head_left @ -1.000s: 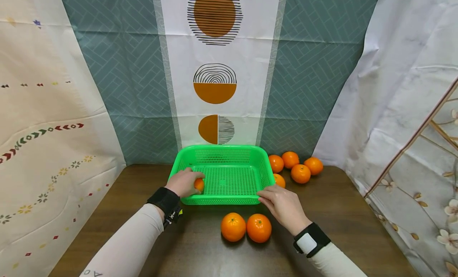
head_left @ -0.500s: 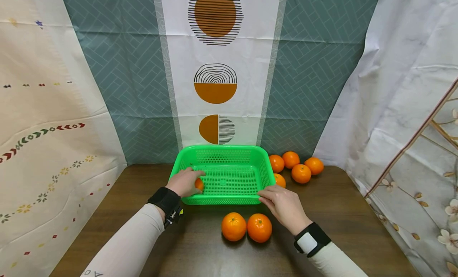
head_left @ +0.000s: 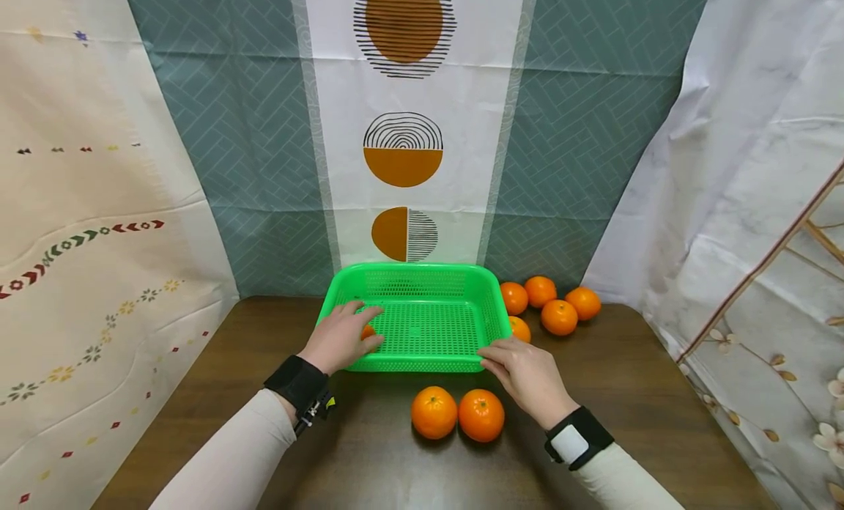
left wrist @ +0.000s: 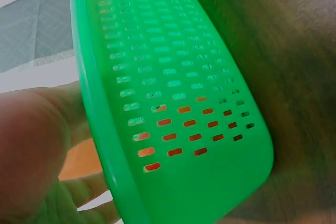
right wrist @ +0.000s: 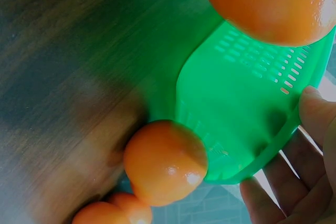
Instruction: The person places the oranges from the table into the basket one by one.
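Note:
A green perforated plastic basket (head_left: pixel 422 364) stands on the table. An orange (head_left: pixel 368 333) lies in its front left corner, partly hidden by my left hand (head_left: pixel 335 340). That hand reaches over the rim with fingers spread above and beside the fruit; the left wrist view shows the orange (left wrist: pixel 81 160) between thumb and fingers, without a plain grip. At the front right corner my right hand (head_left: pixel 524 374) pinches the rim, thumb on one side and fingers (right wrist: pixel 302 161) on the other. Two oranges (head_left: pixel 434 412) sit side by side on the table in front of the basket.
Several more oranges (head_left: pixel 559 317) are grouped at the back right, one touching or very near the basket's right side. A patterned cloth (head_left: pixel 264 224) hangs behind the brown table (head_left: pixel 606 400). Light cloths hang at left and right.
Over the last half second my left hand has lifted slightly and spread its fingers around the orange in the basket. My right hand stays at the rim. The head view has shifted a little.

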### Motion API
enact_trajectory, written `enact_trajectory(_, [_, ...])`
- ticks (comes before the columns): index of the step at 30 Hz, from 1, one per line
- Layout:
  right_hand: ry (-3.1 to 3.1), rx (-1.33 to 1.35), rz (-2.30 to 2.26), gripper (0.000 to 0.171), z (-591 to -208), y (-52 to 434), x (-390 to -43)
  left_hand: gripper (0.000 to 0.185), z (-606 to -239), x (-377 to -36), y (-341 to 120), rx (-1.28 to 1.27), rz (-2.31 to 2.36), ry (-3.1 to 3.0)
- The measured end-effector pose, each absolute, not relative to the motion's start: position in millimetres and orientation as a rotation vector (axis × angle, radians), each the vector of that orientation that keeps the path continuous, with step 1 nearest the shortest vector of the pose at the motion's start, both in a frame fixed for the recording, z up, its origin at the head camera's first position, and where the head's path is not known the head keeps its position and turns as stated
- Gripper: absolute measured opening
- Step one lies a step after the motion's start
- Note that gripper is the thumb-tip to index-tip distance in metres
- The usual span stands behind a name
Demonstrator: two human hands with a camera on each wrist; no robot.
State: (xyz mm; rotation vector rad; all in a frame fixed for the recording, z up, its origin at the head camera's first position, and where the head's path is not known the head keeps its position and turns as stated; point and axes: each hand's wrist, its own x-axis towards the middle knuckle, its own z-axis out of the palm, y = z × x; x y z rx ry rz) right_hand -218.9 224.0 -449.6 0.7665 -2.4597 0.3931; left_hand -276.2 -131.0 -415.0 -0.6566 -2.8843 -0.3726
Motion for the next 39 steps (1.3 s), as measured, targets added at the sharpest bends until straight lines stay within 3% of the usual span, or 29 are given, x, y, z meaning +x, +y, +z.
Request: enact_trajectory(39, [-2.479, 0.752, 0.397, 0.018, -446, 221, -217, 0.067, -434, -186, -113, -0.751, -0.258, -2.52])
